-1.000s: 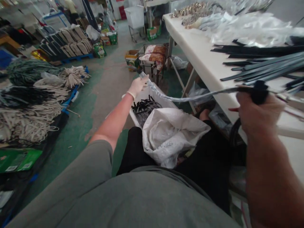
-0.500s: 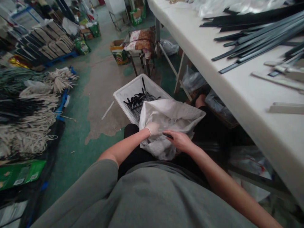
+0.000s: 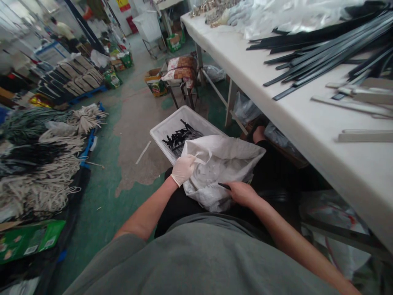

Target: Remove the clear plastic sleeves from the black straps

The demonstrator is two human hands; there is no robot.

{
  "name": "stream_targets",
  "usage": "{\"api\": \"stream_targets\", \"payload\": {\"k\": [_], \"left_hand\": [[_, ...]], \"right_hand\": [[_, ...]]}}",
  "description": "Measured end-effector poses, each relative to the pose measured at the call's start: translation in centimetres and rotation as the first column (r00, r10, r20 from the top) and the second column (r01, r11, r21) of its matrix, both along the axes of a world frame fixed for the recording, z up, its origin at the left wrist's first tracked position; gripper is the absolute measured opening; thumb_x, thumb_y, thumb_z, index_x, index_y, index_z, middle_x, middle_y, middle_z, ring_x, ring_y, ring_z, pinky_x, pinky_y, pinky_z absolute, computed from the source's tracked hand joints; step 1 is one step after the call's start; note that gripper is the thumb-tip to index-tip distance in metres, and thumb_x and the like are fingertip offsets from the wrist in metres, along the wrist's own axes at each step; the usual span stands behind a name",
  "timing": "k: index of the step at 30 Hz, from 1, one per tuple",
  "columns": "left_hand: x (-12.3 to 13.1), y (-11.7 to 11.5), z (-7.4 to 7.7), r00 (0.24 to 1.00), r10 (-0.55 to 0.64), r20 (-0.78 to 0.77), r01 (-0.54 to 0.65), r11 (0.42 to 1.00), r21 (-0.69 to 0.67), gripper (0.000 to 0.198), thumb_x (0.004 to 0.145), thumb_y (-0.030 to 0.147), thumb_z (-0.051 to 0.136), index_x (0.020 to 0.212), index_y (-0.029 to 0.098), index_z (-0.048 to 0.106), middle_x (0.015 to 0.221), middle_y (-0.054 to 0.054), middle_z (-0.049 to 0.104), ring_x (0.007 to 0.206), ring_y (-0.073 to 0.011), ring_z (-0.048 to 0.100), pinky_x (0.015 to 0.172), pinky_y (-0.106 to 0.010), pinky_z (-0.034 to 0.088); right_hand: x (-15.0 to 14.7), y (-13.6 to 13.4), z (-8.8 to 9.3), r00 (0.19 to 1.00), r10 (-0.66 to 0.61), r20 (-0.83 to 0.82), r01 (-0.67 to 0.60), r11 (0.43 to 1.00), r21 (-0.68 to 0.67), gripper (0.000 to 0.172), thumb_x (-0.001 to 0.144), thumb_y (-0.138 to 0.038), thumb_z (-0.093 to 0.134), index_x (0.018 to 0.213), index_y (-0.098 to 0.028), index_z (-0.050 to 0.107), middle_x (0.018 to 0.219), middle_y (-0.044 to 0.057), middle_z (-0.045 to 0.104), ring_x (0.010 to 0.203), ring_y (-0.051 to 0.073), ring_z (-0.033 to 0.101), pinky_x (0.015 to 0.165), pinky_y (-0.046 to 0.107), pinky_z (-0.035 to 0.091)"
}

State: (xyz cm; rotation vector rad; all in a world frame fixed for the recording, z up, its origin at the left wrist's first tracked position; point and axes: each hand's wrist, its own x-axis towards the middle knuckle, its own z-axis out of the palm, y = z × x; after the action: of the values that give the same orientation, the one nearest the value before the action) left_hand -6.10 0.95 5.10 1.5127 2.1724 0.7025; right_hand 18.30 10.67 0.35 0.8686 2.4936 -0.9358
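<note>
A white woven sack (image 3: 224,164) lies on my lap. My left hand (image 3: 183,169), in a white glove, grips the sack's left edge with its fingers closed. At the sack's near edge my bare right hand (image 3: 242,193) rests with a thin dark piece (image 3: 225,186) sticking out from its fingers. Behind the sack a white plastic bin (image 3: 162,131) on the floor contains several black strips (image 3: 179,138).
A white table (image 3: 276,102) runs along the right, with long dark strips (image 3: 319,53) and clear plastic bags (image 3: 276,16) on it. Piles of cord handles (image 3: 39,164) lie on the left floor. A stool (image 3: 181,76) and boxes (image 3: 155,80) stand beyond the bin.
One second ago both hands held a long strip stretched out in the air. They have since come down to the sack. In the last half second my left hand moved to the sack's left edge.
</note>
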Motion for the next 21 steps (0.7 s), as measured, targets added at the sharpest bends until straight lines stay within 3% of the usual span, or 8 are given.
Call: {"api": "stream_targets", "payload": {"k": [2, 4, 7, 9, 12, 15, 18, 21], "left_hand": [[0.6, 0.0, 2.2, 0.964, 0.054, 0.259, -0.067, 0.997, 0.042, 0.029, 0.091, 0.031, 0.049, 0.085, 0.017, 0.074, 0.093, -0.007, 0.073, 0.092, -0.0205, 0.065, 0.091, -0.032, 0.047], [1.7, 0.1, 3.9, 0.867, 0.047, 0.496, -0.091, 0.994, 0.065, 0.038, 0.092, 0.041, 0.047, 0.083, 0.015, 0.074, 0.079, -0.006, 0.072, 0.081, -0.0182, 0.065, 0.087, -0.030, 0.047], [3.8, 0.3, 5.0, 0.777, -0.023, 0.629, -0.043, 0.995, 0.089, 0.043, 0.091, 0.048, 0.049, 0.096, 0.014, 0.074, 0.072, -0.006, 0.071, 0.074, -0.0170, 0.064, 0.084, -0.030, 0.047], [4.9, 0.7, 5.0, 0.824, -0.133, 0.551, 0.054, 0.986, 0.157, 0.042, 0.093, 0.047, 0.048, 0.104, 0.016, 0.073, 0.081, -0.008, 0.072, 0.080, -0.0184, 0.064, 0.083, -0.031, 0.047], [5.6, 1.3, 4.7, 0.922, -0.363, 0.131, 0.321, 0.910, 0.262, 0.032, 0.093, 0.037, 0.051, 0.113, 0.023, 0.071, 0.100, -0.010, 0.070, 0.098, -0.0226, 0.062, 0.093, -0.038, 0.044], [5.4, 1.9, 4.6, 0.842, -0.474, -0.258, 0.528, 0.822, 0.211, 0.030, 0.093, 0.027, 0.049, 0.115, 0.027, 0.070, 0.099, -0.010, 0.069, 0.103, -0.0236, 0.060, 0.098, -0.044, 0.041], [5.0, 2.1, 4.8, 0.779, -0.502, -0.375, 0.593, 0.784, 0.183, 0.029, 0.094, 0.025, 0.048, 0.113, 0.029, 0.070, 0.106, -0.009, 0.069, 0.107, -0.0230, 0.059, 0.104, -0.046, 0.037], [5.1, 2.0, 5.2, 0.772, -0.532, -0.349, 0.618, 0.757, 0.212, 0.023, 0.093, 0.026, 0.052, 0.100, 0.032, 0.073, 0.117, -0.005, 0.068, 0.118, -0.0225, 0.055, 0.112, -0.047, 0.028]], "right_hand": [[0.2, 0.6, 1.6, 0.990, -0.105, -0.090, 0.102, 0.994, -0.044, 0.038, 0.096, -0.035, 0.041, 0.120, -0.021, 0.067, 0.108, 0.010, 0.072, 0.086, 0.021, 0.067, 0.072, 0.030, 0.051], [0.4, 1.1, 3.7, 0.928, -0.286, -0.237, 0.228, 0.943, -0.244, 0.040, 0.095, -0.043, 0.041, 0.110, -0.019, 0.070, 0.111, 0.010, 0.071, 0.068, 0.015, 0.064, 0.058, 0.026, 0.051], [0.3, 1.5, 6.7, 0.723, -0.600, -0.343, 0.304, 0.722, -0.622, 0.042, 0.088, -0.053, 0.054, 0.096, -0.016, 0.072, 0.095, 0.008, 0.072, 0.046, 0.007, 0.046, 0.044, 0.022, 0.045], [0.0, 1.7, 8.0, 0.657, -0.696, -0.289, 0.284, 0.584, -0.760, 0.048, 0.084, -0.059, 0.057, 0.092, -0.014, 0.072, 0.073, 0.004, 0.069, 0.039, 0.004, 0.032, 0.040, 0.021, 0.042], [-0.2, 1.7, 8.4, 0.687, -0.704, -0.177, 0.227, 0.440, -0.869, 0.057, 0.082, -0.066, 0.055, 0.079, -0.011, 0.071, 0.055, 0.001, 0.058, 0.035, 0.002, 0.023, 0.036, 0.020, 0.037], [0.1, 1.3, 7.9, 0.716, -0.683, -0.143, 0.163, 0.362, -0.918, 0.062, 0.082, -0.071, 0.052, 0.080, -0.011, 0.070, 0.053, -0.002, 0.053, 0.035, 0.002, 0.023, 0.035, 0.019, 0.034], [0.5, 0.5, 7.2, 0.703, -0.696, -0.146, 0.116, 0.316, -0.942, 0.061, 0.084, -0.070, 0.050, 0.082, -0.013, 0.069, 0.053, -0.004, 0.051, 0.035, 0.003, 0.022, 0.035, 0.019, 0.033], [0.9, -0.2, 6.4, 0.658, -0.745, -0.108, 0.114, 0.241, -0.964, 0.055, 0.085, -0.068, 0.051, 0.076, -0.015, 0.065, 0.054, -0.003, 0.054, 0.034, 0.002, 0.019, 0.035, 0.019, 0.034]]}}
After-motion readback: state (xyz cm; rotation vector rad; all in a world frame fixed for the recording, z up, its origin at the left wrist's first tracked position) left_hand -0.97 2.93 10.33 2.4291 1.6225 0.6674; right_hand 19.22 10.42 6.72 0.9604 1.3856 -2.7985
